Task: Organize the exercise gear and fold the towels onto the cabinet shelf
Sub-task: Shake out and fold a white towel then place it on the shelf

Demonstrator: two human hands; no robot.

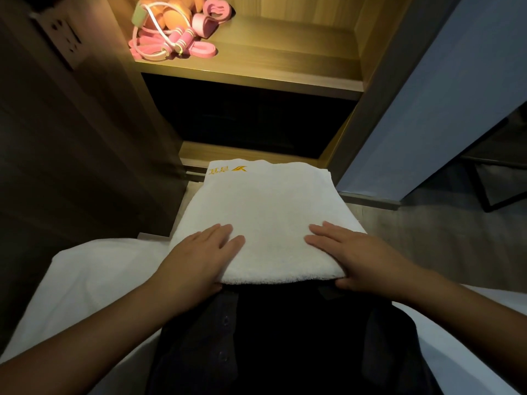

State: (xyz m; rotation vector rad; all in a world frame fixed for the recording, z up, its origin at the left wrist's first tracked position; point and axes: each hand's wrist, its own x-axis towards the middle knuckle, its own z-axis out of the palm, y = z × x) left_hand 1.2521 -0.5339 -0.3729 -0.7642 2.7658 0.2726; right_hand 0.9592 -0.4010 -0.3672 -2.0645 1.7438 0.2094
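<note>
A folded white towel (265, 212) with a yellow embroidered logo at its far edge is held flat in front of me, low in the view. My left hand (199, 258) grips its near left corner, fingers on top and thumb underneath. My right hand (353, 255) grips the near right corner the same way. On the lit wooden cabinet shelf (285, 61) above lies the pink exercise gear (174, 32): a skipping rope with pink handles, resistance bands and a hand grip, heaped at the shelf's left side.
A dark open compartment (251, 118) lies under the lit shelf. A white bed sheet (85, 280) spreads at lower left. A wall socket (61, 35) sits on the dark panel at left. A blue-grey door panel (427, 109) stands at right.
</note>
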